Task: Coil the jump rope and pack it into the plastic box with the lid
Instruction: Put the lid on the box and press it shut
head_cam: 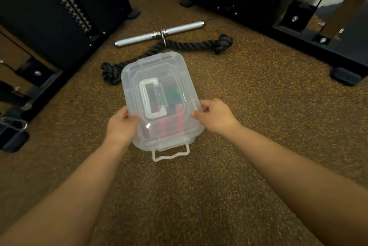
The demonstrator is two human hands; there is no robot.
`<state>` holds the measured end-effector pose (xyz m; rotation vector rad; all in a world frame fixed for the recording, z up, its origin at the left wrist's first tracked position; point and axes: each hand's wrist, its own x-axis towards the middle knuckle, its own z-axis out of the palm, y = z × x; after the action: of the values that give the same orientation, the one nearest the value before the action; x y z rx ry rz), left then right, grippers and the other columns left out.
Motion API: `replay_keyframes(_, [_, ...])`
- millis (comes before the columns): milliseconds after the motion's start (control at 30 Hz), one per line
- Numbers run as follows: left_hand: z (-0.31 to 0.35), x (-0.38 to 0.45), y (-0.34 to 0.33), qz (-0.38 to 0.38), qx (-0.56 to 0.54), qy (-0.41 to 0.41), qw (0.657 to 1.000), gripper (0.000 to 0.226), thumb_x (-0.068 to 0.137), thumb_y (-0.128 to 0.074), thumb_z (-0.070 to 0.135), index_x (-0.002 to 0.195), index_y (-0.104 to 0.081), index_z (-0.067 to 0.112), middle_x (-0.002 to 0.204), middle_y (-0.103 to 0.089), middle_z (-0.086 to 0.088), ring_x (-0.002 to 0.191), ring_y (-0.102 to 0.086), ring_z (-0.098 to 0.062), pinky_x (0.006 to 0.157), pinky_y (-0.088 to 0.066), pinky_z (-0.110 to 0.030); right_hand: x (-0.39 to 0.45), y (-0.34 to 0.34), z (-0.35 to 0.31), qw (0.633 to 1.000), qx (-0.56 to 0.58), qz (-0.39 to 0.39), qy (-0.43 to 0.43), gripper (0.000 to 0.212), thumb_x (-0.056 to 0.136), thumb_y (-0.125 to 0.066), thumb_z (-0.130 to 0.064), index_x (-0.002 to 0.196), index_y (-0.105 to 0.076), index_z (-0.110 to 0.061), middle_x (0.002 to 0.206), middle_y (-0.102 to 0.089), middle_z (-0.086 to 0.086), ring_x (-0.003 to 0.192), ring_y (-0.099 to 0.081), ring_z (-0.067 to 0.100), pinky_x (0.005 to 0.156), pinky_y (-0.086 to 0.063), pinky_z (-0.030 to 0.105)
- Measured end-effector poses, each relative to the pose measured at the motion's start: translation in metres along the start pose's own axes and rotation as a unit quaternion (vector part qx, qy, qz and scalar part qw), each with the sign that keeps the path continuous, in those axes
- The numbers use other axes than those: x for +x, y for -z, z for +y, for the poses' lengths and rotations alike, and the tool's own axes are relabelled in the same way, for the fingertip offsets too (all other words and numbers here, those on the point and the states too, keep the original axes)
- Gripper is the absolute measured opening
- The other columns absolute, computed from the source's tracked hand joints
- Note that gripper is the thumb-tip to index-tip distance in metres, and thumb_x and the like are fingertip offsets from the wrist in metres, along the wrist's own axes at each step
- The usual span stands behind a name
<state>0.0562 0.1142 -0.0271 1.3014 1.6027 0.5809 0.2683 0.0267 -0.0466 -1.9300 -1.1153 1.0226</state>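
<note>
Left hand (121,124) and right hand (217,115) grip lidded plastic box (159,94) at its near end, long axis 12–6, jump rope (171,114) inside.

Through the cloudy lid (157,78) we see only red and green blurs; the black rope (139,56) at 12 o'clock passes behind it.

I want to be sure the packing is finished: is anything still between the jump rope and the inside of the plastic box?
Nothing visible. Pink and green shapes, apparently the jump rope, already show through the lid of the plastic box. The left hand and right hand grip its two sides.
</note>
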Motion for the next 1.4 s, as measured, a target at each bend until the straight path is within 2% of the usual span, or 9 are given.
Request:
replay_keyframes(100, [0.003, 0.007, -0.001, 0.007, 0.020, -0.001, 1.000, 0.032, 0.088, -0.052, 0.010, 0.109, -0.063, 0.031, 0.105, -0.068, 0.003, 0.096, -0.064, -0.018, 0.085, -0.052, -0.036, 0.007, -0.006, 0.002, 0.999, -0.030, -0.006, -0.035, 0.019, 0.086, -0.058, -0.026, 0.101, -0.070, -0.022, 0.096, -0.065, 0.003, 0.071, -0.064, 0.014, 0.055, -0.049, 0.025])
replay_keyframes(300, [0.004, 0.020, 0.000, -0.001, 0.042, 0.022, 0.999, 0.035, 0.090, -0.051, 0.010, 0.121, -0.060, 0.022, 0.103, -0.064, 0.003, 0.093, -0.063, -0.020, 0.085, -0.050, -0.033, 0.015, -0.007, 0.006, 0.998, -0.005, -0.013, -0.058, 0.019, 0.085, -0.062, -0.028, 0.102, -0.071, -0.024, 0.077, -0.066, -0.013, 0.064, -0.059, 0.003, 0.047, -0.040, 0.016])
replay_keyframes(500, [-0.001, 0.022, 0.000, -0.002, 0.027, 0.036, 0.999, 0.034, 0.091, -0.054, 0.011, 0.125, -0.058, 0.013, 0.105, -0.062, 0.002, 0.092, -0.061, -0.018, 0.084, -0.047, -0.029, 0.018, -0.011, 0.008, 0.998, 0.002, -0.029, -0.062, 0.025, 0.084, -0.065, -0.030, 0.106, -0.071, -0.022, 0.088, -0.073, -0.006, 0.079, -0.069, 0.013, 0.073, -0.056, 0.028])
replay_keyframes(700, [-0.006, 0.026, 0.008, 0.014, 0.016, 0.117, 0.993, 0.036, 0.083, -0.069, 0.025, 0.111, -0.062, 0.003, 0.109, -0.067, -0.013, 0.093, -0.065, -0.028, 0.090, -0.053, -0.040, 0.020, -0.010, 0.007, 0.997, -0.011, -0.037, -0.073, 0.019, 0.085, -0.063, -0.032, 0.098, -0.072, -0.023, 0.088, -0.073, -0.004, 0.078, -0.068, 0.015, 0.070, -0.055, 0.029])
replay_keyframes(833, [-0.007, 0.024, 0.011, -0.002, -0.013, 0.161, 0.987, 0.036, 0.084, -0.068, 0.031, 0.107, -0.056, 0.006, 0.103, -0.064, -0.014, 0.089, -0.065, -0.030, 0.082, -0.055, -0.041, 0.019, -0.016, 0.009, 0.988, 0.082, -0.051, -0.118, 0.010, 0.087, -0.062, -0.030, 0.087, -0.069, -0.024, 0.088, -0.074, 0.000, 0.081, -0.071, 0.017, 0.071, -0.060, 0.035])
replay_keyframes(1000, [-0.007, 0.019, 0.009, 0.022, 0.050, 0.137, 0.989, 0.050, 0.084, -0.061, 0.044, 0.117, -0.058, 0.006, 0.120, -0.064, -0.014, 0.103, -0.063, -0.034, 0.097, -0.049, -0.045, 0.011, -0.017, 0.004, 0.983, 0.114, -0.054, -0.130, 0.016, 0.091, -0.058, -0.027, 0.102, -0.066, -0.018, 0.091, -0.072, 0.000, 0.080, -0.070, 0.015, 0.064, -0.058, 0.027])
replay_keyframes(1133, [-0.012, 0.016, 0.007, 0.023, 0.046, 0.136, 0.989, 0.051, 0.085, -0.061, 0.043, 0.122, -0.057, 0.007, 0.122, -0.063, -0.014, 0.106, -0.061, -0.033, 0.099, -0.047, -0.044, 0.007, -0.018, 0.002, 0.984, 0.106, -0.055, -0.128, 0.013, 0.092, -0.056, -0.027, 0.097, -0.065, -0.020, 0.090, -0.072, 0.001, 0.081, -0.070, 0.017, 0.069, -0.059, 0.032])
replay_keyframes(1300, [-0.021, 0.012, 0.009, 0.004, 0.058, 0.142, 0.988, 0.045, 0.087, -0.058, 0.043, 0.118, -0.061, 0.010, 0.117, -0.065, -0.011, 0.104, -0.061, -0.032, 0.099, -0.047, -0.044, -0.003, -0.014, 0.003, 0.978, 0.140, -0.071, -0.135, 0.018, 0.093, -0.055, -0.023, 0.104, -0.065, -0.012, 0.089, -0.071, 0.003, 0.073, -0.069, 0.013, 0.055, -0.057, 0.022])
replay_keyframes(1400, [-0.028, 0.003, 0.002, 0.027, 0.203, -0.004, 0.979, 0.039, 0.093, -0.047, 0.037, 0.126, -0.051, 0.018, 0.126, -0.054, -0.007, 0.117, -0.053, -0.029, 0.103, -0.042, -0.042, -0.009, -0.015, 0.003, 0.971, 0.182, -0.057, -0.142, 0.020, 0.092, -0.057, -0.022, 0.106, -0.064, -0.010, 0.089, -0.071, 0.003, 0.068, -0.069, 0.009, 0.050, -0.053, 0.018])
